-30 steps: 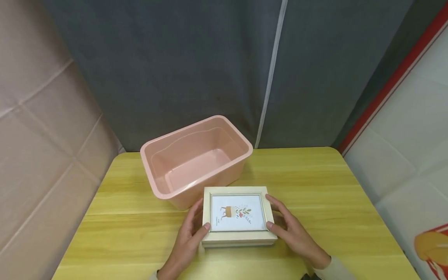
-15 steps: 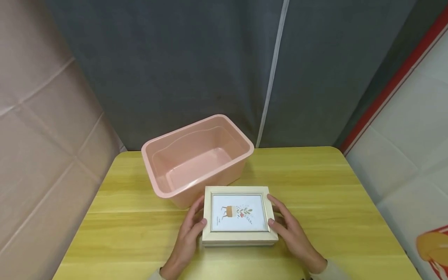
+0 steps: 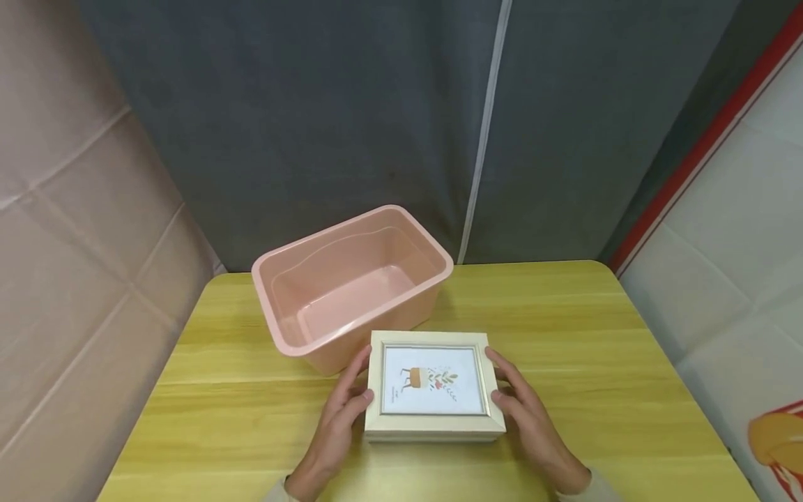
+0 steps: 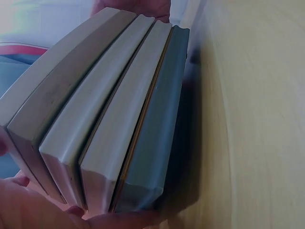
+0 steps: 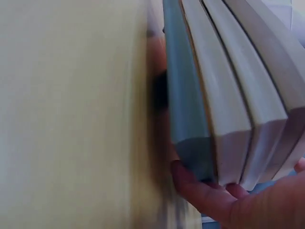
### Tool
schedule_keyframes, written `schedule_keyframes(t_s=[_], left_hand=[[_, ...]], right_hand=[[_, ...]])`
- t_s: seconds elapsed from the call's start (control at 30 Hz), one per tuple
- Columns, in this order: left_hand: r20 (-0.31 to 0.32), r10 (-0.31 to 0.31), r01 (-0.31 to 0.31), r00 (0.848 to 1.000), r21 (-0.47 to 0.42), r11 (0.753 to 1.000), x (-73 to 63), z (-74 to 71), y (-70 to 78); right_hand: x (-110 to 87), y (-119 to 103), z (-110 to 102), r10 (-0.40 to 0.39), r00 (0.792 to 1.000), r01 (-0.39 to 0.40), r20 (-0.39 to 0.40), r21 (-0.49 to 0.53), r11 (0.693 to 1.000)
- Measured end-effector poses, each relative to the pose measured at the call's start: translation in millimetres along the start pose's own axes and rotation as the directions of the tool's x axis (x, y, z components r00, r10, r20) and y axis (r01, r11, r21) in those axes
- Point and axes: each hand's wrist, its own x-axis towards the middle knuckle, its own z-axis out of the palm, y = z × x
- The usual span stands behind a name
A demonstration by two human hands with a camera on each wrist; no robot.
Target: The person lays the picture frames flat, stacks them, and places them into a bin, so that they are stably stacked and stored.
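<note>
A stack of several picture frames, the cream top one [image 3: 434, 422] with a plant print behind its glazing, lies flat between my two hands. In the left wrist view the lowest frame [image 4: 155, 121] is blue-green, with pale frames above it. A dark gap shows between that blue-green frame [image 5: 186, 95] and the table in the right wrist view. My left hand [image 3: 332, 425] grips the stack's left side, thumb at the top frame's edge. On the opposite side my right hand [image 3: 534, 422] holds it likewise, with fingers against the lower frames.
Just behind the stack, slightly left, a pink plastic bin [image 3: 392, 315] stands at an angle on the wooden table [image 3: 583, 348]; nothing shows inside it. A dark curtain [image 3: 301, 125] hangs behind the table. Pale coverings line both sides.
The frame stack and both hands have shifted slightly right, and the top frame looks a little larger. The bin stays where it was.
</note>
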Motion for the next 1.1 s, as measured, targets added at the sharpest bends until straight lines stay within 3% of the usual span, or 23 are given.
schedule_keyframes(t_s=[0.2,0.37,0.5,0.67,0.87,1.1], left_hand=[[0.088,0.020,-0.023,0.996,0.023,0.999,-1.6,-2.7,3.0],[0.117,0.045,-0.053,0.992,0.066,0.996,-3.9,-4.1,9.1],[0.117,0.064,-0.073,0.991,0.076,0.994,-4.3,-1.0,13.2],[0.129,0.095,-0.107,0.987,0.090,0.990,-3.2,7.0,21.7],[0.162,0.209,-0.235,0.964,0.160,0.959,2.1,17.6,38.6],[0.187,0.288,-0.319,0.939,0.171,0.932,7.6,26.3,59.9]], right_hand=[[-1.0,2,-12,-0.110,0.993,0.112,0.032,-0.049,0.993],[-1.6,-2,-20,-0.172,0.981,0.173,0.090,-0.011,0.985],[-4.2,-9,-22,-0.143,0.987,0.145,0.074,-0.025,0.989],[-8.6,-21,-28,-0.052,0.999,0.052,0.003,-0.097,0.994],[-10.8,-41,-43,-0.042,0.999,0.039,-0.022,-0.151,0.988],[-6.4,-60,-59,-0.153,0.988,0.154,0.026,-0.018,0.988]])
